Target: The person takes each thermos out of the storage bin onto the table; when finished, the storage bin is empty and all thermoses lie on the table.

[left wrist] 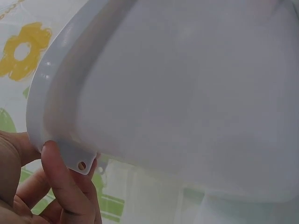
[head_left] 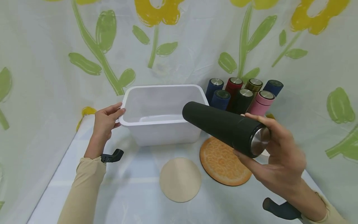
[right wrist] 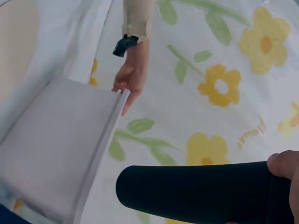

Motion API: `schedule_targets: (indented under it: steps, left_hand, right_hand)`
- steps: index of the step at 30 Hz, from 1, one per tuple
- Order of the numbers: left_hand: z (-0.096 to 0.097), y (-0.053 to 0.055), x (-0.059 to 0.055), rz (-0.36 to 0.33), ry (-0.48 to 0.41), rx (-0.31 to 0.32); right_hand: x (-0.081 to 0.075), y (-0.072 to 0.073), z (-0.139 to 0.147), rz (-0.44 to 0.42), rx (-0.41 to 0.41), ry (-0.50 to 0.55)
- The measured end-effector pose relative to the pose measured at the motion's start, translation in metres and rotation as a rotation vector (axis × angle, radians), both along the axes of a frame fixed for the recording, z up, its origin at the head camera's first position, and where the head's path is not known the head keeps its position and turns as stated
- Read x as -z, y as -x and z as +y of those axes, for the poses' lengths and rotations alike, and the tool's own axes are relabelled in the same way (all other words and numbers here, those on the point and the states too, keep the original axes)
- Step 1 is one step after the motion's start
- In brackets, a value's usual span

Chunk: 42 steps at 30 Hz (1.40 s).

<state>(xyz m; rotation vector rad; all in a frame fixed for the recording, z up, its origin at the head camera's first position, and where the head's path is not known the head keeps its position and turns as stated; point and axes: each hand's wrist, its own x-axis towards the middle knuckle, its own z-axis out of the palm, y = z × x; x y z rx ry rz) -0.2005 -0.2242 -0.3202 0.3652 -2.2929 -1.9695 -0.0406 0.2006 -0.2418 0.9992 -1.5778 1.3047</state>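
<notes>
My left hand grips the left rim of a white plastic bin, thumb on the rim edge. In the left wrist view the thumb and fingers pinch the bin's rim beside a small hole. My right hand holds a dark green-black thermos bottle near its silver-ended cap, thumb on one side and fingers on the other. The thermos is tilted nearly sideways in the air, its far end over the bin's right front corner. In the right wrist view the thermos lies across the lower part.
Several upright bottles stand right of the bin, among them a pink bottle, a red bottle and a blue bottle. A round beige mat and an orange patterned round mat lie in front. A flowered curtain hangs behind.
</notes>
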Motion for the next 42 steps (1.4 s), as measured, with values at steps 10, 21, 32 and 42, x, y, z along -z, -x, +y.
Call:
schedule_targets:
  steps: [10, 21, 32, 42]
  left_hand:
    - [-0.006, 0.002, 0.003, -0.009, 0.003, -0.014]
    - [-0.015, -0.002, 0.003, -0.011, -0.036, -0.008]
    - [-0.017, -0.001, 0.002, -0.006, -0.047, -0.017]
    - [-0.017, -0.002, 0.002, -0.005, -0.05, -0.022]
  right_hand:
    - [0.009, -0.015, 0.03, -0.017, -0.035, 0.168]
    - [-0.002, -0.033, 0.068, -0.179, 0.261, 0.038]
    - [-0.015, -0.029, 0.096, -0.364, 0.65, -0.108]
    - [-0.01, -0.011, 0.125, -0.338, 0.835, -0.145]
